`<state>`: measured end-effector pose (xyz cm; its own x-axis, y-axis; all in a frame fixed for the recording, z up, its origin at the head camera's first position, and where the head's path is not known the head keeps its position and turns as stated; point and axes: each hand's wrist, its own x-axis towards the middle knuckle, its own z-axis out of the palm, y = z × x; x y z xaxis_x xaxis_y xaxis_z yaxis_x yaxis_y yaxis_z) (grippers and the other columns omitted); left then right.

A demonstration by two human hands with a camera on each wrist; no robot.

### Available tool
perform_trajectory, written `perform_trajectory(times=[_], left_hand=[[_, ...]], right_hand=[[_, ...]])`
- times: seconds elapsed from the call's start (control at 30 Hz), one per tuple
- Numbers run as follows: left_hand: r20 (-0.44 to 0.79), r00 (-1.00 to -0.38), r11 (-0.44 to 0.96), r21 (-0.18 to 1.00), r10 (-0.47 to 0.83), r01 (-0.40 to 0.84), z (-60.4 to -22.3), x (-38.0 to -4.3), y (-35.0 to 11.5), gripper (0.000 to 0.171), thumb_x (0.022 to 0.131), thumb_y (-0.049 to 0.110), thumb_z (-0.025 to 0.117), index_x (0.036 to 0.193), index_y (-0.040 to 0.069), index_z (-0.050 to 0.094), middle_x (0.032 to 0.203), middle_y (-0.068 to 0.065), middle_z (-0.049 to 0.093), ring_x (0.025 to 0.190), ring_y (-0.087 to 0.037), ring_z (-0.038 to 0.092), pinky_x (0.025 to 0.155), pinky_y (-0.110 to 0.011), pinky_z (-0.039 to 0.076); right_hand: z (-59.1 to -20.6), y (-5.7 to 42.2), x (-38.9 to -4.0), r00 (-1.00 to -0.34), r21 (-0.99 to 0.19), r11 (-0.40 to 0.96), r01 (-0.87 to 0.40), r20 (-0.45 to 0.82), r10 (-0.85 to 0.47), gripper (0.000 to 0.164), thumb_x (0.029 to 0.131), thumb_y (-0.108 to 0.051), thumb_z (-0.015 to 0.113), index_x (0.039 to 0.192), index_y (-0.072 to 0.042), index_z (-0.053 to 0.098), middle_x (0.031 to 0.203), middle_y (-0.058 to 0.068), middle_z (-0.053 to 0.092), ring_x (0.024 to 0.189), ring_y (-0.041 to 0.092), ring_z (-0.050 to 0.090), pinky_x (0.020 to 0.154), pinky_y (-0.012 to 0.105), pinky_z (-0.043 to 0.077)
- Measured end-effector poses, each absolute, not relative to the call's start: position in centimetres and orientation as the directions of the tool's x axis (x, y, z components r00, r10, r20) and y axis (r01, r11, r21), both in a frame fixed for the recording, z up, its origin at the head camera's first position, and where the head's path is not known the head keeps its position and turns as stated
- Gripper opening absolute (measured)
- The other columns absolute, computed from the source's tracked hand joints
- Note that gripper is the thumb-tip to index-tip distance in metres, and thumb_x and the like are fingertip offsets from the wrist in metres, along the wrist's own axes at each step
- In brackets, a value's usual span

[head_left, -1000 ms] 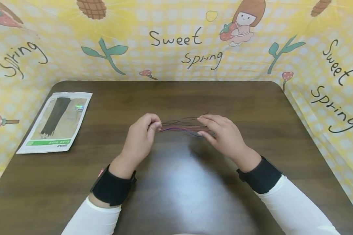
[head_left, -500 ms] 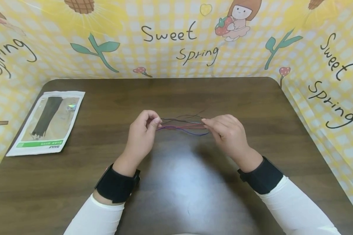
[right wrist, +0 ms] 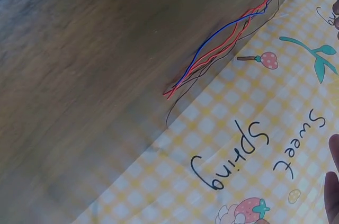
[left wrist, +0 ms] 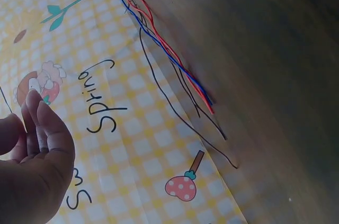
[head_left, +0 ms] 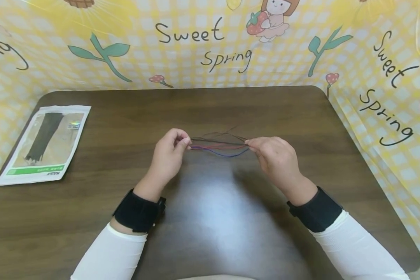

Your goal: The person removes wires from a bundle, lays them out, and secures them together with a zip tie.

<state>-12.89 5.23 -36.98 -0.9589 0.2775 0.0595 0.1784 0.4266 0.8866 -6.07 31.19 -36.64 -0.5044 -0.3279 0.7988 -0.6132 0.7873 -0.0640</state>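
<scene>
Between both hands runs a thin black wire, which the left hand pinches at its left end between thumb and index finger. Thumb and fingertips of the right hand pinch the wire's other end. Below it on the table lies a loose bundle of thin wires: blue wire, red wires and more dark wires. In the left wrist view, the left hand stands apart from the bundle, with a short dark line at its fingertips. Only fingers of the right hand show in the right wrist view.
A white packet with a picture of dark strands and a green band lies at the table's left. The brown table has rounded corners. A yellow checked cloth hangs round its back and sides.
The right hand's fingers, spread over the wires' right ends a second ago, have closed on the black wire. The left hand keeps its pinch. The head view has shifted, moving the packet leftward.
</scene>
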Motion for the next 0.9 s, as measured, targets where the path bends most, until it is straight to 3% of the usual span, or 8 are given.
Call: perform_trajectory(times=[0.37, 0.57, 0.73, 0.9], left_hand=[[0.096, -0.939, 0.539, 0.797, 0.330, 0.271, -37.5, -12.9, 6.4, 0.015, 0.101, 0.014, 0.050, 0.102, 0.001, 0.058, 0.095, -0.013, 0.061, 0.085, -0.025, 0.055, 0.073, -0.036, 0.045], [0.124, -0.911, 0.545, 0.766, 0.394, 0.340, -37.9, -13.0, 6.9, 0.014, 0.100, 0.014, 0.051, 0.101, 0.001, 0.058, 0.095, -0.012, 0.058, 0.085, -0.026, 0.055, 0.074, -0.037, 0.045], [0.067, -0.894, 0.565, 0.753, 0.444, 0.337, -37.9, -13.3, 7.1, 0.015, 0.101, 0.014, 0.049, 0.101, 0.002, 0.057, 0.095, -0.012, 0.056, 0.084, -0.026, 0.052, 0.075, -0.038, 0.043], [-0.007, -0.869, 0.560, 0.767, 0.495, 0.313, -38.1, -13.5, 7.5, 0.015, 0.102, 0.014, 0.046, 0.098, 0.003, 0.055, 0.094, -0.011, 0.056, 0.084, -0.026, 0.051, 0.076, -0.037, 0.042]], right_hand=[[-36.9, 32.5, -5.3, -0.524, -0.137, 0.771, -0.622, 0.804, -0.280, 0.013, 0.095, -0.014, 0.062, 0.092, -0.002, 0.067, 0.090, 0.011, 0.072, 0.078, 0.027, 0.068, 0.069, 0.042, 0.054], [-37.0, 32.9, -4.5, -0.579, -0.186, 0.774, -0.605, 0.771, -0.267, 0.020, 0.097, -0.017, 0.058, 0.090, -0.001, 0.066, 0.085, 0.011, 0.070, 0.076, 0.027, 0.066, 0.069, 0.041, 0.053], [-37.2, 33.1, -3.9, -0.611, -0.225, 0.785, -0.577, 0.757, -0.232, 0.020, 0.096, -0.018, 0.061, 0.092, 0.000, 0.070, 0.086, 0.011, 0.072, 0.077, 0.027, 0.067, 0.071, 0.041, 0.054], [-37.4, 33.3, -3.4, -0.619, -0.260, 0.783, -0.565, 0.761, -0.194, 0.030, 0.098, -0.024, 0.056, 0.095, 0.002, 0.073, 0.087, 0.013, 0.072, 0.078, 0.028, 0.068, 0.072, 0.041, 0.055]])
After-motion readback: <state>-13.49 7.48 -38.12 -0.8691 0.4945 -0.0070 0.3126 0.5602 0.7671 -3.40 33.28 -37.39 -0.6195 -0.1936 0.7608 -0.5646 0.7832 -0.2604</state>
